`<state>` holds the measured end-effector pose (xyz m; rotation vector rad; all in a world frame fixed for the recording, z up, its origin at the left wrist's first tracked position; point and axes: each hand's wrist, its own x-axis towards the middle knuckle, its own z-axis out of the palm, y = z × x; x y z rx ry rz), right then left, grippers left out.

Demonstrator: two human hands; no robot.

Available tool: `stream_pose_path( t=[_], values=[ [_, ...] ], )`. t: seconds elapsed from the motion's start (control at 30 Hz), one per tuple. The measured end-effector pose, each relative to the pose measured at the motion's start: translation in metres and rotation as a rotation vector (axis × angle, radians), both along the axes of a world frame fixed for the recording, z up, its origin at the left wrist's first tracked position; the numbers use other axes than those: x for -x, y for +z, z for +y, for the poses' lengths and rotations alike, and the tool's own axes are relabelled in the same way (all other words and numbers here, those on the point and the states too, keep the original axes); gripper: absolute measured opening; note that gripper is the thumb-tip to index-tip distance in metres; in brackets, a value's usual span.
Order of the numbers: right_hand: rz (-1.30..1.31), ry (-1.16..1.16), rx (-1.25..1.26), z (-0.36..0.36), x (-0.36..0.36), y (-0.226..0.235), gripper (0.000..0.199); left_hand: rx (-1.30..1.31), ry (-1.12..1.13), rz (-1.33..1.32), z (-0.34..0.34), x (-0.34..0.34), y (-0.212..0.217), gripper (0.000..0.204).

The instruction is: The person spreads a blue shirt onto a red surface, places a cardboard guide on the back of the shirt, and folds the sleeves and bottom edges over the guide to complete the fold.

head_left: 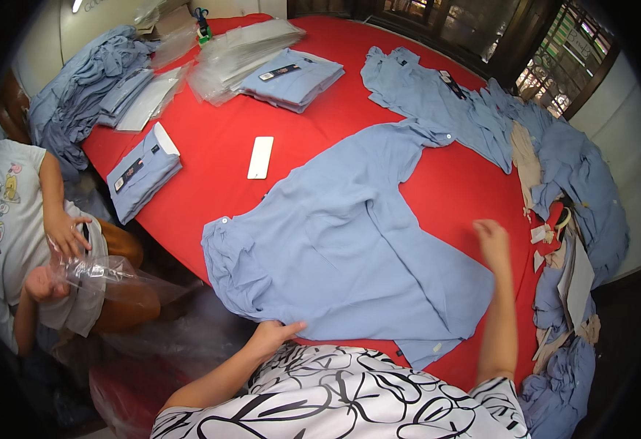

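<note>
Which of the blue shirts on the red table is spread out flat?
The light-blue shirt in the middle, under the person's left hand. The others lie folded or heaped at the edges.

Folded shirts point(293, 77), a white card point(260, 156), clear bags point(243, 45) — and a seated person point(13, 227) bagging.

I am looking down at a red table point(225, 146) where a light blue shirt point(349, 241) is lying spread flat at centre frame. My left hand point(273, 335) is pressing its lower hem near the bottom edge, while my right hand point(492, 240), blurred, is hovering open over the right side. A white card point(260, 157) is lying above the shirt, and another person point(20, 241) is handling a clear plastic bag point(108, 282) at the left.
</note>
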<state>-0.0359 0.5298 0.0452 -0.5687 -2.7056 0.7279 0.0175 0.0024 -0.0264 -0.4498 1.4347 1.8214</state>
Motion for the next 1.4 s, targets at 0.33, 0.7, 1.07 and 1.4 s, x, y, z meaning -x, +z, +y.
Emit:
stream_pose_path(
  t=[0.33, 0.7, 1.07, 1.4],
  values=[
    [0.097, 0.06, -0.18, -0.149, 0.072, -0.059, 0.019, 0.003, -0.033, 0.105, 0.0, -0.002, -0.009, 0.054],
    [0.188, 0.026, -0.291, -0.157, 0.067, -0.073, 0.021, 0.209, -0.156, 0.025, 0.001, 0.005, 0.002, 0.037],
    [0.184, 0.02, -0.301, -0.158, 0.069, -0.07, 0.021, 0.233, -0.136, 0.052, -0.004, -0.001, -0.031, 0.038],
    [0.198, 0.026, -0.321, -0.157, 0.069, -0.073, 0.022, 0.224, -0.152, 0.06, -0.006, -0.001, -0.032, 0.037]
  ],
)
